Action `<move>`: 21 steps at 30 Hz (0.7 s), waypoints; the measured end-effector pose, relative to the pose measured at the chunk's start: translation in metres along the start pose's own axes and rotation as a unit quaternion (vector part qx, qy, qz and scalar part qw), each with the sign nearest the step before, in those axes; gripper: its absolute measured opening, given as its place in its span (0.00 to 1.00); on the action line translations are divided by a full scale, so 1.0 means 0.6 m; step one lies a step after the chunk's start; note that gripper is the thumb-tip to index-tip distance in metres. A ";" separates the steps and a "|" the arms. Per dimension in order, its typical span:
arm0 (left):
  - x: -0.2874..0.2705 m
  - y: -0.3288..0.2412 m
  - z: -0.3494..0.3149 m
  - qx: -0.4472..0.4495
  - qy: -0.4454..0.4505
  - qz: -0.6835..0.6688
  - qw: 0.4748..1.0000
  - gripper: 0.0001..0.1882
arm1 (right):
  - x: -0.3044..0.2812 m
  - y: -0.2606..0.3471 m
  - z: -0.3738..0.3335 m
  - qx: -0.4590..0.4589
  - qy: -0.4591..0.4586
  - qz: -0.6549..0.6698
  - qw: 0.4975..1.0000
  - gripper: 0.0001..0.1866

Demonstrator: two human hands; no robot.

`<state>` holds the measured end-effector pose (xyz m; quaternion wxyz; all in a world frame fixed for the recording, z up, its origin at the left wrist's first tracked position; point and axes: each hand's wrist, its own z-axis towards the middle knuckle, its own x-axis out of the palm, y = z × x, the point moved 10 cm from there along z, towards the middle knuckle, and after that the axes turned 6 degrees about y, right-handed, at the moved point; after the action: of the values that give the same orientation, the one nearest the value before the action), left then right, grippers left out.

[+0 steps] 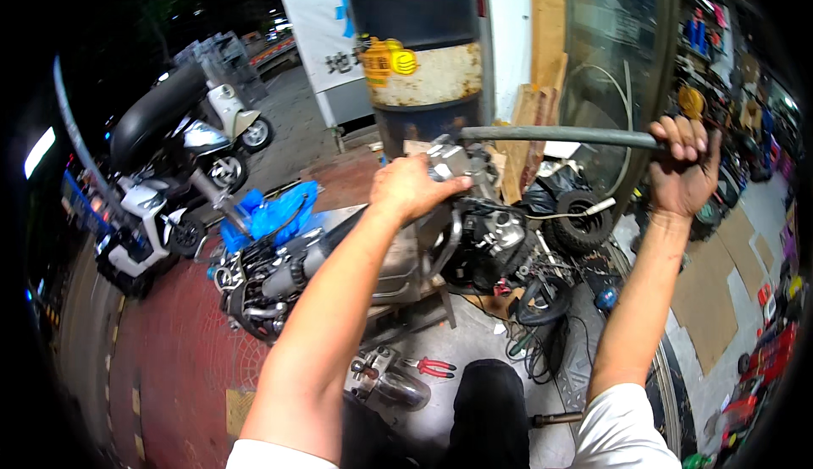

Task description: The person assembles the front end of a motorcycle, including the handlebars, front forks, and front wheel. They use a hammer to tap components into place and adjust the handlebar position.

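Note:
My right hand (682, 164) is wrapped round the far-right end of a long grey metal pipe (567, 135), held nearly level. The pipe's other end meets a silver, blocky metal part (451, 160). My left hand (411, 188) grips that part from the left, thumb laid along its near side and fingers mostly hidden behind it. Just below is a greasy engine (504, 236) with dark and silver castings. How the pipe joins the part is too blurred to tell.
Red-handled pliers (434, 368) lie on the floor beside a silver part with a clear dome (402, 388). A rusty drum (423, 83) stands behind. A tyre (580, 222) and cables are at right, a blue plastic bag (288, 210) and scooters (140, 223) at left.

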<state>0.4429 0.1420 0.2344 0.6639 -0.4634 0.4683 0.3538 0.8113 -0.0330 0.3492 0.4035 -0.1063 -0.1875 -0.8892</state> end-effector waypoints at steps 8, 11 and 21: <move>-0.023 -0.024 -0.032 0.032 -0.048 -0.013 0.998 0.50 | 0.011 0.003 0.003 0.012 -0.008 -0.009 1.000 0.19; -0.037 -0.022 -0.043 0.068 -0.172 -0.012 0.983 0.40 | -0.013 0.008 0.009 -0.013 -0.057 -0.041 0.997 0.22; 0.101 -0.276 -0.109 0.439 -0.216 0.008 0.872 0.14 | -0.026 0.015 0.009 -0.029 -0.128 -0.059 0.990 0.25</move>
<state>0.5922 0.0289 0.2152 0.8809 -0.0321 0.4237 0.2085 0.8284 -0.0254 0.3512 0.3195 -0.2198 -0.2173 -0.8958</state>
